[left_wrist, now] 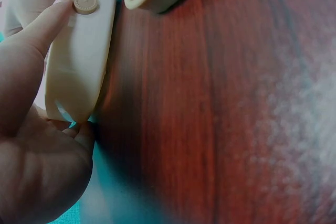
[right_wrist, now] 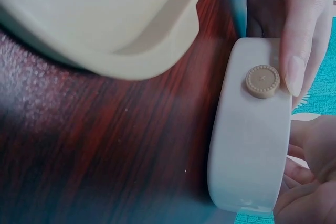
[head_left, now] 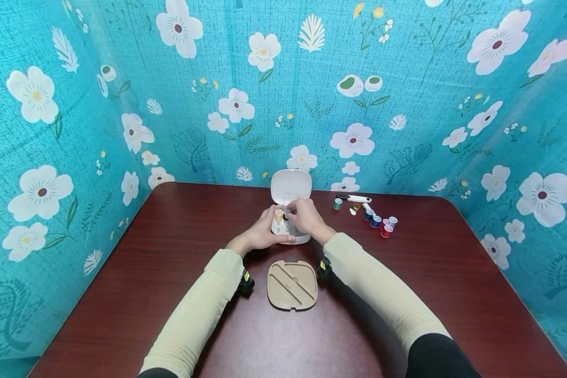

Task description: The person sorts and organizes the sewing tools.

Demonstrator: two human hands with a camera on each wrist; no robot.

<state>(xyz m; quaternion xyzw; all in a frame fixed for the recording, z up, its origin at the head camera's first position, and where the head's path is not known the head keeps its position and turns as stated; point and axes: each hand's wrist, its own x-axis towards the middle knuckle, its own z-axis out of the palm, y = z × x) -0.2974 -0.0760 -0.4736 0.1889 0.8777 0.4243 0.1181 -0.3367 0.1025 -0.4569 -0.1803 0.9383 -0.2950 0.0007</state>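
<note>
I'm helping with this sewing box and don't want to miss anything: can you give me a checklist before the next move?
1. Lid open: ok.
2. Left hand holding the white box: ok.
3. Right hand at the dark spool: ok.
4. Dark spool fully seated: cannot tell; fingers partly cover it.
5. Beige tray out of the box: ok.
6. Loose spools put away: not ok; several are on the table.

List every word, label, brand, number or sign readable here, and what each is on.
No words, brands or numbers can be read.
Brown button on the white box: a dotted ring and a tiny central mark, perhaps "x", too blurred to be sure.
Thread spools on the right: any print is too small to read.
White-handled tool: any marking is too small to read.
</note>
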